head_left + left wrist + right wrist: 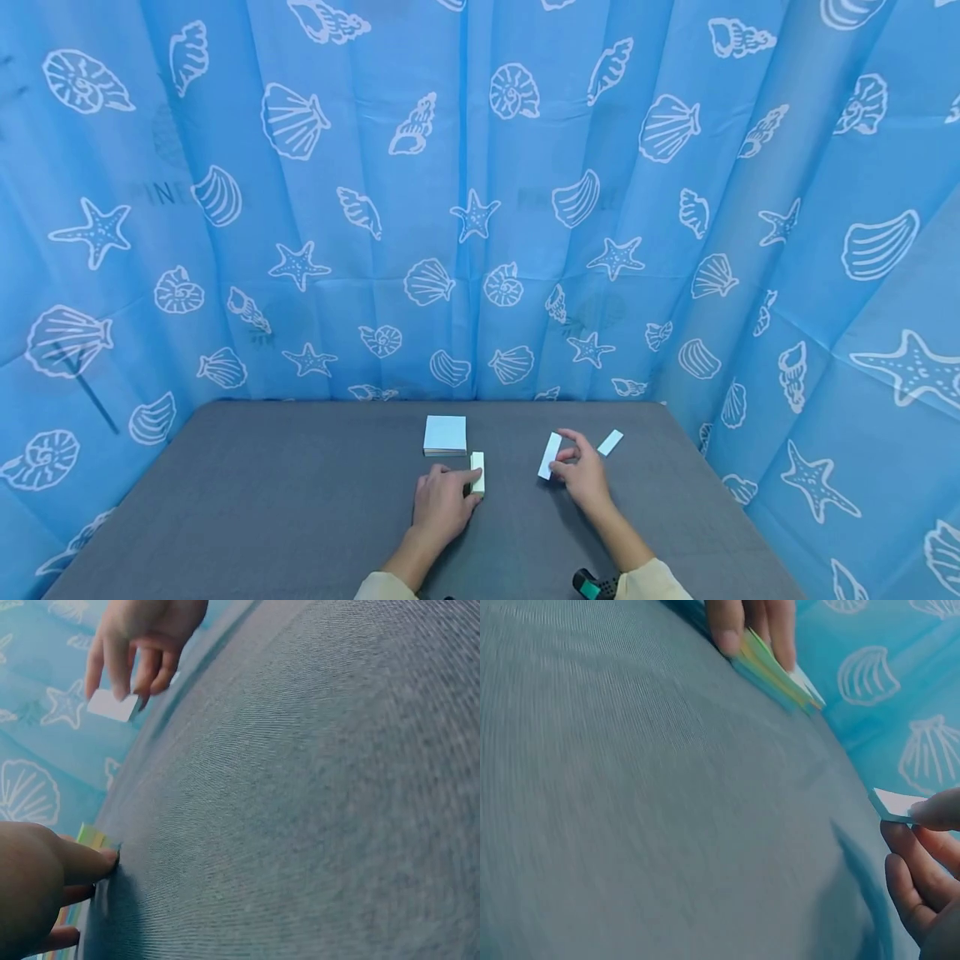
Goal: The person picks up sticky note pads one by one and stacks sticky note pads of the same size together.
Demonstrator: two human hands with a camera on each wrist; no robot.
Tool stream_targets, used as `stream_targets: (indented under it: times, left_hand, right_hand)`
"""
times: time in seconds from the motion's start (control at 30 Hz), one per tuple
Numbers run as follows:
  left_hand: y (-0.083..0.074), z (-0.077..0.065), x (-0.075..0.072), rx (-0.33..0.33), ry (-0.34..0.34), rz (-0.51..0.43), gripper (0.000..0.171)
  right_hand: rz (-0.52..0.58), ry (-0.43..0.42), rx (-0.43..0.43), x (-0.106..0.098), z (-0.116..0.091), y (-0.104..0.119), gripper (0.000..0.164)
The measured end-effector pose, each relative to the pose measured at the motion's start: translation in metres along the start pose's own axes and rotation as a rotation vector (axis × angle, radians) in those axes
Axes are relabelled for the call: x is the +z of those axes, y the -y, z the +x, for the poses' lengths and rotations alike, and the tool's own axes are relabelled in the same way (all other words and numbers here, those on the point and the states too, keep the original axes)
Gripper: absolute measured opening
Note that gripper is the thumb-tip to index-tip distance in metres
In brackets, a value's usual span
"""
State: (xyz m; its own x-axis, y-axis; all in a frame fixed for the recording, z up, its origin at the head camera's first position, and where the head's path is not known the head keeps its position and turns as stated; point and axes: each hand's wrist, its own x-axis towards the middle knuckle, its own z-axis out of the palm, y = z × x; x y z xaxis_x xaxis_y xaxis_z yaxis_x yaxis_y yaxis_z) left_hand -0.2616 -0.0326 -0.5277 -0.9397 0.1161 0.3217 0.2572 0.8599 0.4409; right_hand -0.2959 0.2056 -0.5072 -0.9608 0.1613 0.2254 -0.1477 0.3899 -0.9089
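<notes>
Low over the table's middle, my left hand (442, 504) grips a narrow stack of sticky notes (477, 461) between thumb and fingers. In the right wrist view this stack (769, 671) shows green, yellow and blue layers along its side. My right hand (583, 479) pinches a thin white strip pad (550, 456), held tilted above the table. Thumb and fingertips sit on the edges of that white pad (896, 804) in the right wrist view. A second white strip (611, 442) lies just beyond the right hand.
A square white note block (446, 433) lies toward the back of the grey cloth-covered table (300, 500), behind the left hand. Blue curtains (472, 167) with shell prints hang along the back and right sides.
</notes>
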Motion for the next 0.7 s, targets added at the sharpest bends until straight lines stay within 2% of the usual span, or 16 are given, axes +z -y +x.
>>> stream_targets:
  times: [0.2, 0.47, 0.7]
  left_hand:
    - [0.000, 0.002, -0.003, -0.005, 0.041, -0.005, 0.040]
    - [0.001, 0.003, -0.004, -0.006, 0.036, 0.007, 0.042]
    - [0.001, 0.002, -0.002, -0.002, 0.013, 0.015, 0.049]
  right_hand:
    - [0.129, 0.072, 0.022, 0.023, -0.004, 0.008, 0.051]
    - [0.217, 0.178, 0.065, 0.046, -0.010, 0.019, 0.053]
    - [0.269, 0.290, 0.090, 0.055, -0.018, 0.027, 0.055]
